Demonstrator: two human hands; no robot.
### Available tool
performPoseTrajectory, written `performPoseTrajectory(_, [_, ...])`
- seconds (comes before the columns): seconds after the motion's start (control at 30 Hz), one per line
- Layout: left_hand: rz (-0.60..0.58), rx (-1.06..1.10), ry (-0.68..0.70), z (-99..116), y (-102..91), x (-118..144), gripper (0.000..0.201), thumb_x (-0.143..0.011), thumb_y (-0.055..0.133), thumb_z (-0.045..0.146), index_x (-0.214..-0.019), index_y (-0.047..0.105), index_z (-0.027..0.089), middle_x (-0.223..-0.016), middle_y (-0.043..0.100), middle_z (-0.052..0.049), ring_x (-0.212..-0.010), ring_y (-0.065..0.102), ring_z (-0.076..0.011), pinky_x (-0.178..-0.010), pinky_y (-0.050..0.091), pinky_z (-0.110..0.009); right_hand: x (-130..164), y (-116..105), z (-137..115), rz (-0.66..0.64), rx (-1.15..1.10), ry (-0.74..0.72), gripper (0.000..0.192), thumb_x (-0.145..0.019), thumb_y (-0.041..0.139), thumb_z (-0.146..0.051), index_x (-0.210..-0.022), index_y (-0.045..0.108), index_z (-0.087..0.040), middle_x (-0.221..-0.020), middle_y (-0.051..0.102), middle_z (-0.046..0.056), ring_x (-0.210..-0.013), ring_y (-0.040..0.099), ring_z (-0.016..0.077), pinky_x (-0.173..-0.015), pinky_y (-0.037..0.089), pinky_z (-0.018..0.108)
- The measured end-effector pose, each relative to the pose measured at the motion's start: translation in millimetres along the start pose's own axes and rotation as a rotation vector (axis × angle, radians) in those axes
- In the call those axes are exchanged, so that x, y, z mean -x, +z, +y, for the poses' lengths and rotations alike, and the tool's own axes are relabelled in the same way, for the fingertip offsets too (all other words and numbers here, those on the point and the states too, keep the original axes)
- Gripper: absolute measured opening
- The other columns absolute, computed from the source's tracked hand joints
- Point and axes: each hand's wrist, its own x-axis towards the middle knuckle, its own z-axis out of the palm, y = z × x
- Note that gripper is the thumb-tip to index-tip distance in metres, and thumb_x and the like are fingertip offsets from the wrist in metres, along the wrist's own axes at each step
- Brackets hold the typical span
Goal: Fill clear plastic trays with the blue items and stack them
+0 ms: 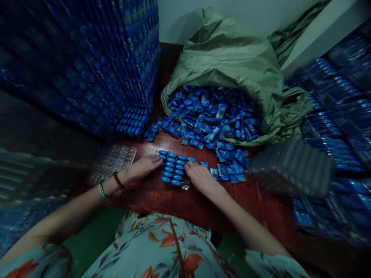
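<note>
A clear plastic tray (185,186) lies on the table in front of me, filled with rows of glossy blue oval packs (169,170). My left hand (147,166) is at the tray's left side, fingers closed on a blue oval pack (161,156) near the far end. At the right side, the fingers of my right hand (199,175) close on another blue oval pack (190,159) in the far row. The fingertips are partly hidden. Loose blue packs (230,170) with printed backs lie just right of my right hand.
A green woven sack (226,54) lies open at the back, spilling blue packs onto the reddish table (145,200). Tall stacks of filled trays (136,58) rise at left, more (333,146) at right. Empty clear trays (113,162) lie left; a nested tray stack (292,166) sits right.
</note>
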Motion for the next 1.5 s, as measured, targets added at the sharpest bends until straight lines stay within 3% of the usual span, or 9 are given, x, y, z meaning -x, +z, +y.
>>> performPoseTrajectory(0.13, [0.100, -0.009, -0.095, 4, 20.0, 11, 0.036, -0.087, 0.034, 0.005, -0.121, 0.043, 0.012, -0.116, 0.057, -0.014, -0.108, 0.055, -0.0209, -0.096, 0.044, -0.037, 8, 16, 10, 0.107, -0.072, -0.015, 0.028, -0.085, 0.040, -0.002, -0.105, 0.057, -0.013, -0.098, 0.060, 0.012, -0.091, 0.059, 0.0224, -0.071, 0.047, 0.030])
performPoseTrajectory(0.3, [0.278, 0.062, -0.176, 10, 44.6, 15, 0.039, -0.087, 0.037, 0.007, -0.125, 0.043, 0.013, -0.116, 0.056, -0.015, -0.107, 0.054, -0.0221, -0.091, 0.048, -0.037, 27, 55, 17, 0.409, -0.308, 0.018, 0.027, -0.093, 0.039, -0.020, -0.117, 0.051, -0.019, -0.093, 0.060, 0.008, -0.085, 0.060, 0.0195, -0.071, 0.050, 0.030])
performPoseTrajectory(0.5, [0.316, 0.196, -0.190, 14, 36.0, 7, 0.034, -0.085, 0.037, 0.004, -0.115, 0.049, 0.016, -0.110, 0.057, -0.012, -0.104, 0.055, -0.0209, -0.089, 0.050, -0.037, 41, 82, 13, 0.799, -0.567, 0.119, 0.026, -0.091, 0.044, -0.018, -0.115, 0.054, -0.021, -0.100, 0.060, 0.008, -0.094, 0.059, 0.0179, -0.085, 0.049, 0.031])
performPoseTrajectory(0.6, [0.260, 0.216, -0.168, 15, 27.2, 4, 0.026, -0.086, 0.038, 0.006, -0.106, 0.051, 0.016, -0.104, 0.057, -0.010, -0.100, 0.056, -0.0206, -0.088, 0.050, -0.036, 37, 80, 7, 0.771, -0.502, 0.095, 0.028, -0.090, 0.043, -0.014, -0.115, 0.056, -0.019, -0.099, 0.060, 0.008, -0.092, 0.059, 0.0177, -0.080, 0.050, 0.029])
performPoseTrajectory(0.8, [0.197, 0.246, -0.178, 26, 27.9, 5, 0.024, -0.086, 0.039, 0.005, -0.104, 0.049, 0.017, -0.105, 0.057, -0.010, -0.099, 0.056, -0.0207, -0.087, 0.050, -0.036, 22, 48, 3, 0.327, -0.170, 0.021, 0.030, -0.082, 0.043, -0.002, -0.101, 0.060, -0.018, -0.092, 0.061, 0.008, -0.084, 0.056, 0.0190, -0.070, 0.045, 0.028])
performPoseTrajectory(0.9, [0.193, 0.264, -0.196, 31, 33.1, 7, 0.027, -0.084, 0.039, 0.003, -0.107, 0.048, 0.016, -0.111, 0.056, -0.012, -0.106, 0.054, -0.0220, -0.089, 0.049, -0.037, 19, 40, 8, 0.234, -0.177, 0.009, 0.026, -0.082, 0.045, -0.003, -0.097, 0.059, -0.019, -0.092, 0.060, 0.006, -0.084, 0.055, 0.0174, -0.068, 0.042, 0.025])
performPoseTrajectory(1.2, [0.321, 0.121, -0.178, 21, 54.3, 2, 0.034, -0.091, 0.034, 0.013, -0.124, 0.042, 0.014, -0.117, 0.057, -0.014, -0.108, 0.055, -0.0216, -0.091, 0.046, -0.037, 25, 77, -7, 0.551, -0.146, 0.191, 0.025, -0.092, 0.043, -0.020, -0.111, 0.059, -0.020, -0.094, 0.061, 0.007, -0.081, 0.059, 0.0181, -0.068, 0.045, 0.027])
performPoseTrajectory(1.4, [0.370, -0.020, -0.268, 19, 17.3, -10, 0.027, -0.093, 0.040, 0.036, -0.097, 0.056, 0.015, -0.090, 0.062, -0.009, -0.085, 0.058, -0.0224, -0.077, 0.045, -0.035, 34, 83, 10, 0.823, -0.410, 0.484, 0.032, -0.096, 0.034, -0.031, -0.112, 0.060, -0.020, -0.101, 0.063, 0.007, -0.089, 0.062, 0.0168, -0.072, 0.046, 0.025])
performPoseTrajectory(1.5, [0.426, 0.078, -0.356, 10, -4.4, -46, 0.026, -0.095, 0.035, 0.031, -0.088, 0.056, 0.016, -0.083, 0.060, -0.007, -0.082, 0.058, -0.0197, -0.075, 0.045, -0.031, 27, 77, 30, 0.700, -0.437, 0.628, 0.032, -0.094, 0.036, -0.034, -0.107, 0.061, -0.018, -0.099, 0.064, 0.011, -0.085, 0.063, 0.0198, -0.068, 0.046, 0.028])
